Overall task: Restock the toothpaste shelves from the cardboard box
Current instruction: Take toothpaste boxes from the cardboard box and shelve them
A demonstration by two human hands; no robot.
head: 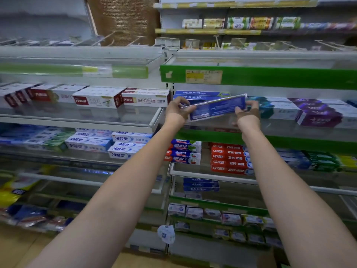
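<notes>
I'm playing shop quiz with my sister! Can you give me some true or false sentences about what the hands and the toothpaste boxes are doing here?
1. Both hands hold one blue box. True: the left hand grips one end, the right hand the other.
2. The blue box is level. False: it tilts, its right end higher.
3. Red boxes sit on the shelf below the hands. True.
4. The purple boxes are left of the hands. False: they are on the right.
5. Behind the held box lies a blue stack. True.

Shop: stocked toothpaste shelves (251, 79), price label (203, 76).
</notes>
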